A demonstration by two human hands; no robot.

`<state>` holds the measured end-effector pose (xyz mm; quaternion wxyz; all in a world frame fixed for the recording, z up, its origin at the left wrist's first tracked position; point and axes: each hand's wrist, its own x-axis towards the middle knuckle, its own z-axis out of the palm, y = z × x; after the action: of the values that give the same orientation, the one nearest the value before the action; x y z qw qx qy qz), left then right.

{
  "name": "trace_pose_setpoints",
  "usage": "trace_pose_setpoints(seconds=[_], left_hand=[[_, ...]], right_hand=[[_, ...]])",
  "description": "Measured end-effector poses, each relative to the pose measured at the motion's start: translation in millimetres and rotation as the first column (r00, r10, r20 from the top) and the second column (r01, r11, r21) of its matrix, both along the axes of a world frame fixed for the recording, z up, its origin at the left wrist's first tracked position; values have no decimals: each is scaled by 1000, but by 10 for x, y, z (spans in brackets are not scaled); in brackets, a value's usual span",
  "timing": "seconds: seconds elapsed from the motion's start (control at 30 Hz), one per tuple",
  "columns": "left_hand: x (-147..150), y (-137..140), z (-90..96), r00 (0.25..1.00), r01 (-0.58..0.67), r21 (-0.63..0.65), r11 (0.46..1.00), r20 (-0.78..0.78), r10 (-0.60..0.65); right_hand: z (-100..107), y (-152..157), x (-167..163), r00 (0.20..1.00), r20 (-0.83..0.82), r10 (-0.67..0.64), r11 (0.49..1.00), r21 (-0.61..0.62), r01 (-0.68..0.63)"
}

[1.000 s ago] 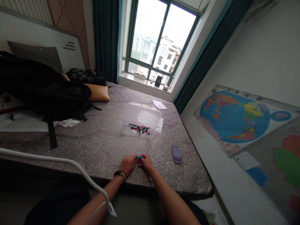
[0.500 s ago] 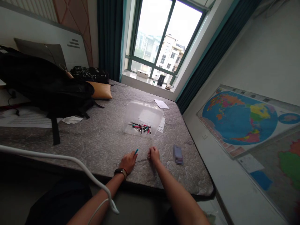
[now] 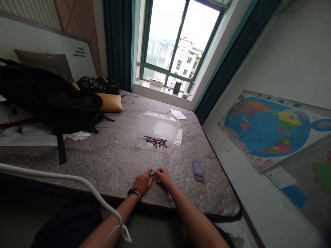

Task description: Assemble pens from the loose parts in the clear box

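Observation:
Just above the mattress, my left hand (image 3: 142,182) is closed around a slim teal pen (image 3: 152,174). Opposite it, my right hand (image 3: 163,177) pinches the pen's other end, so the two hands nearly touch. Fingers cover most of the pen, and I cannot tell whether it is capped. Farther off stands a clear plastic box (image 3: 143,125), with several loose pens (image 3: 156,141) in red, black and teal lying at its near side.
White papers (image 3: 178,114) lie behind and beside the box on the mattress (image 3: 111,155). A blurred phone-like object (image 3: 198,170) is at right. A black backpack (image 3: 51,100) and tan pouch (image 3: 111,102) occupy the left. A white curved tube (image 3: 85,182) crosses the lower left foreground.
My right hand has moved left to meet my left hand and taken hold of the pen's other end. The pen has turned from upright-tilted to more level. The box stays put.

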<state>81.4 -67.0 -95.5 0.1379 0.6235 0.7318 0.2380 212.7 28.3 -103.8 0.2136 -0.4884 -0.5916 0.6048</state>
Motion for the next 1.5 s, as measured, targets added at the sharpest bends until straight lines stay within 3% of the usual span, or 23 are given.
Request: trace_pose_setpoints(seconds=[0.07,0.13,0.2,0.27,0.3,0.33,0.43,0.53,0.6,0.7,0.9,1.2,1.37,1.5], left_hand=[[-5,11,-17,997,-79,35,996,12,79],[-6,26,-43,990,-138,67,988,11,137],[-3,40,-69,987,-162,78,984,1,162],[3,48,-86,986,-168,65,984,-12,169],[6,51,-90,985,-170,54,984,-18,171],[7,52,-92,985,-170,45,984,-24,171],[6,52,-81,986,-160,43,986,-38,162],[2,49,-54,987,-150,52,987,-48,153],[1,46,-32,988,-145,54,988,-47,147],[-5,37,-5,991,-129,64,990,-26,131],[-15,19,46,998,-60,56,997,-22,61],[2,57,125,999,-4,-57,998,-38,1],[-212,474,278,971,220,-150,964,-61,-231],[-412,1044,447,945,227,-244,943,-177,-274]], right_hand=[[180,152,-43,999,21,34,993,-116,-31],[427,355,-117,1000,-30,-4,994,-109,1],[645,556,-188,958,-189,-216,975,19,223],[729,679,-202,891,-201,-407,886,150,438],[703,691,-175,884,-149,-443,850,244,467],[637,665,-123,895,-58,-443,830,352,433],[305,403,127,908,282,-311,765,640,64],[55,69,364,853,445,-274,642,745,-183],[17,-78,454,827,488,-280,576,775,-262],[55,-154,494,803,522,-287,524,787,-325],[-6,-96,463,756,562,-337,530,777,-341],[29,-66,461,765,554,-327,571,761,-307],[65,-55,468,781,542,-310,599,749,-282],[89,-52,482,788,537,-302,618,740,-267]])
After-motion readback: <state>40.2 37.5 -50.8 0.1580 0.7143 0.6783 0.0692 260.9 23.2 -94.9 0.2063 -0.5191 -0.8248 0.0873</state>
